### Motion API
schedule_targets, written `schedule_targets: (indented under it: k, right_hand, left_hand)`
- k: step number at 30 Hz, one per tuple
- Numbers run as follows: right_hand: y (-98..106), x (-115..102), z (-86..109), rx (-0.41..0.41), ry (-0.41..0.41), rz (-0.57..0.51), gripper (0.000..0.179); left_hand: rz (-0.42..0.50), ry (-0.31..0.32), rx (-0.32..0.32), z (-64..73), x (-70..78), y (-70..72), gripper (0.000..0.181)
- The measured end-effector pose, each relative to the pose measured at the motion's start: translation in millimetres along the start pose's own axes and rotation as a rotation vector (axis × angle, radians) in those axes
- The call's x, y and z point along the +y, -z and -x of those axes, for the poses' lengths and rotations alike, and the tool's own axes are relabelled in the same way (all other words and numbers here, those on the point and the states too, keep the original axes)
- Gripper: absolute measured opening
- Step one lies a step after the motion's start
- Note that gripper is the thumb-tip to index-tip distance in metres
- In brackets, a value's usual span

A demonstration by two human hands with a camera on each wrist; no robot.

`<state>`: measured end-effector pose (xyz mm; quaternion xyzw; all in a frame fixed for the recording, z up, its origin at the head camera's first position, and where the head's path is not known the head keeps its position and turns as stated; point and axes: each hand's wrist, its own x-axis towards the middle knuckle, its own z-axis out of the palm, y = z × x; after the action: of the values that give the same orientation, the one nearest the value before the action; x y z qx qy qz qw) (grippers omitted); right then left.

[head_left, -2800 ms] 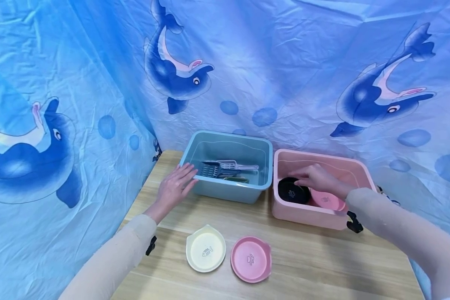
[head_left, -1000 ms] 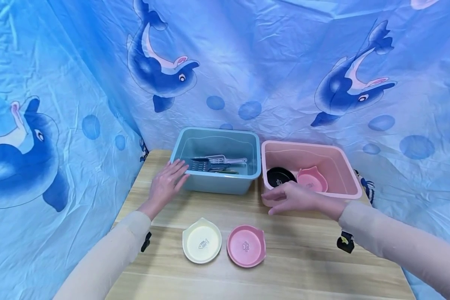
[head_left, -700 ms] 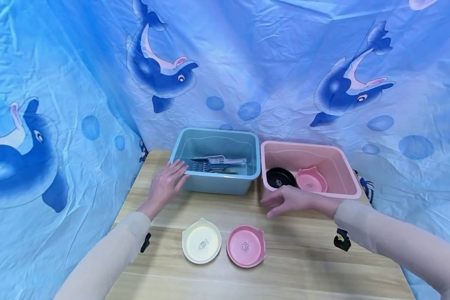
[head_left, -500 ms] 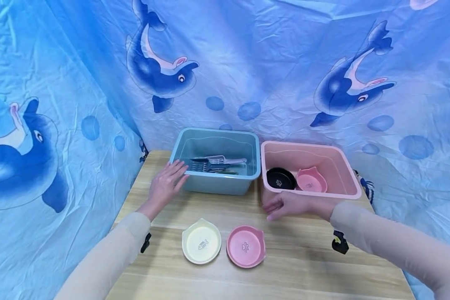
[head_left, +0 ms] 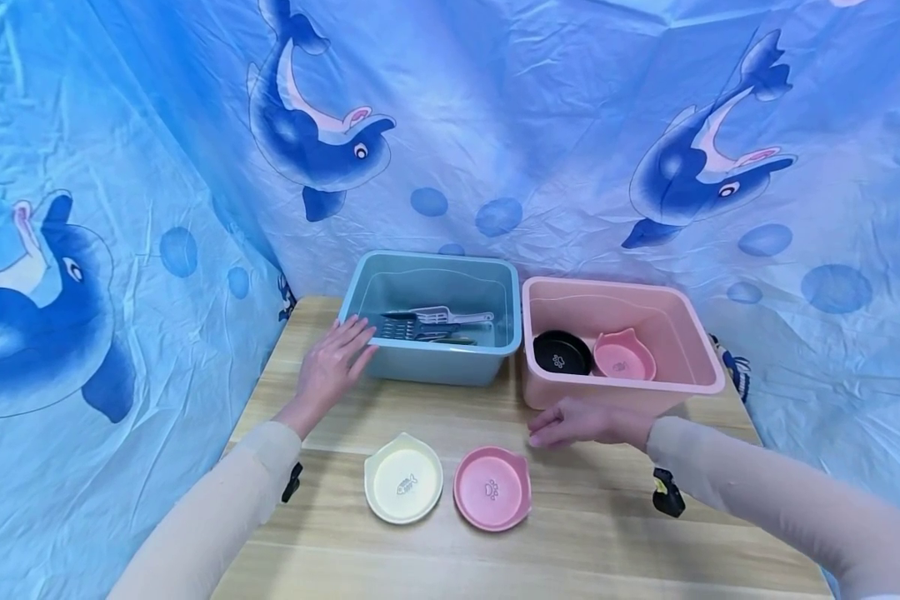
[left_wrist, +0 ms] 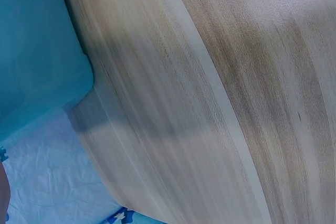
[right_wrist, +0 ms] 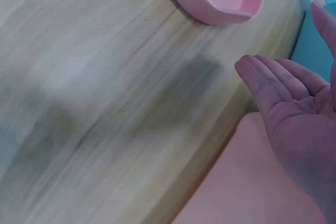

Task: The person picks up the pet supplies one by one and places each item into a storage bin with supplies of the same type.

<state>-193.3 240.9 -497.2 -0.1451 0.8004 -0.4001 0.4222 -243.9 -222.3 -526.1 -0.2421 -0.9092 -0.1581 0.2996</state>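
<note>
My left hand (head_left: 328,367) rests with extended fingers at the front left rim of the blue bin (head_left: 442,367). In front of the pink bin (head_left: 570,395), my right hand (head_left: 588,422) hovers over the table with relaxed fingers and holds nothing; its bare palm shows in the right wrist view. Inside the pink bin lie a black bowl (head_left: 562,353) with a paw print and a pink cat-eared bowl (head_left: 624,356). A cream cat-eared bowl (head_left: 405,475) with a fish print and a deeper pink bowl (head_left: 491,487) with a paw print stand side by side on the table.
The blue bin contains a dark slotted scoop (head_left: 408,329), a pale scoop (head_left: 468,317) and a greenish item (head_left: 456,341) beneath. Both bins stand side by side at the back of the wooden table (head_left: 360,567), against a blue dolphin-print curtain (head_left: 570,125).
My right hand has come out of the pink bin, where it was at the black bowl, and moved down in front of it. The left hand stays at the blue bin.
</note>
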Motion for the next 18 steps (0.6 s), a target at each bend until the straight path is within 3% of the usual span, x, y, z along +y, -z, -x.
schedule_targets:
  k: [9,18]
  right_hand:
    - [-9,13,-12.2,-0.015,-0.057,-0.117,0.052]
    - [-18,21,-28.0,-0.073,-0.055,-0.182,0.043]
  left_hand:
    - [-0.013,-0.009,0.013,-0.2,-0.2,0.6,0.047]
    - [-0.009,-0.005,0.001,0.5,-2.0,-0.3,0.043]
